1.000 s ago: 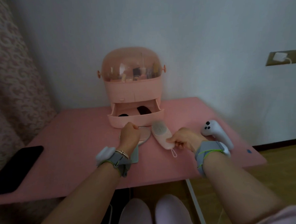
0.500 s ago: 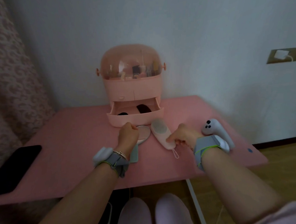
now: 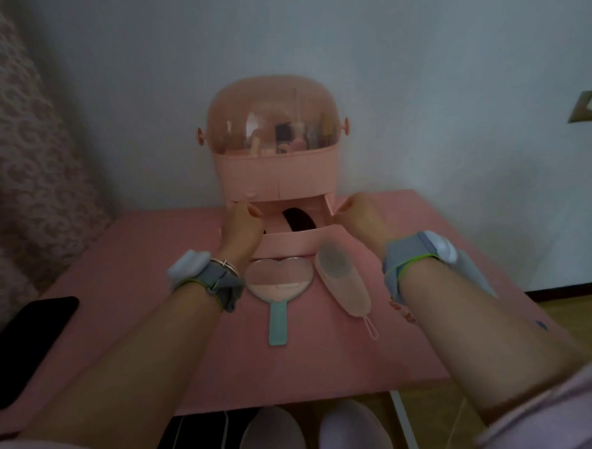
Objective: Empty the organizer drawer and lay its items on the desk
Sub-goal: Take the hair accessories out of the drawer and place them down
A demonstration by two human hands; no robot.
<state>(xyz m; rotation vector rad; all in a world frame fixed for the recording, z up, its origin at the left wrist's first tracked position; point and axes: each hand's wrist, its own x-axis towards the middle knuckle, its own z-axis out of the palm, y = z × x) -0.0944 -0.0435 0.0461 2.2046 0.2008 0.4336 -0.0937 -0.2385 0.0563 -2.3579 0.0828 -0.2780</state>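
Mirror [image 3: 279, 280], brush [image 3: 342, 283] before drawer [image 3: 285, 247]

Black phone [image 3: 26, 345] at desk's left edge; wall socket [image 3: 590, 105] far right.

Dim, soft and slightly blurred, with wide-angle stretching at edges.

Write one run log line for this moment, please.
drawer: open, dark item inside | left hand, right hand: at drawer | mirror, brush: on desk
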